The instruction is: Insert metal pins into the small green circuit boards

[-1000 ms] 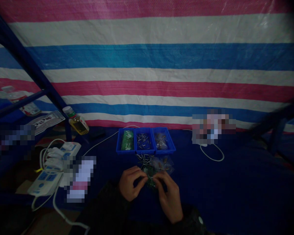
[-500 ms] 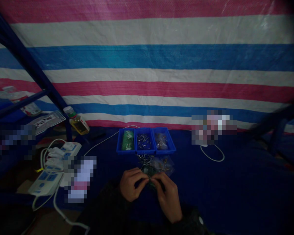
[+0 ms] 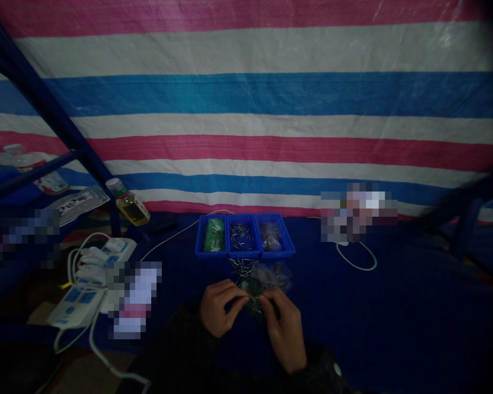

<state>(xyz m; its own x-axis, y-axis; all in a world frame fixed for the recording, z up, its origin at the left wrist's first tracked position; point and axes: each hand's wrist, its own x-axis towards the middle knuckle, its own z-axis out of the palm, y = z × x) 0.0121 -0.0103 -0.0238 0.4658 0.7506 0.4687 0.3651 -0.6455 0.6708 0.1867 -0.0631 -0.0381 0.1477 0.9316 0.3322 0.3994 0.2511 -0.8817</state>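
My left hand [image 3: 222, 307] is closed in a pinch, thumb against fingertips. My right hand [image 3: 285, 327] pinches a short way to its right. Whatever lies between the fingertips is too small and dark to make out. Green items [image 3: 252, 288], perhaps in clear plastic, lie just under and between both hands. Beyond the fingers is a loose pile of thin metal pins [image 3: 242, 266]. Clear plastic bags [image 3: 276, 273] with small brownish parts lie beside that pile, close to my right fingertips.
Three joined blue bins stand behind: one with green packets [image 3: 215, 235], one with metal pins [image 3: 241, 236], one with brownish bags [image 3: 270, 236]. At left are a power strip [image 3: 74, 303] with cables and a bottle of yellow liquid [image 3: 129, 203]. A striped tarp [image 3: 271, 98] hangs behind.
My right fingertips have moved slightly right, away from my left ones, opening a gap between the hands. More of the green items shows there. My left hand has barely moved.
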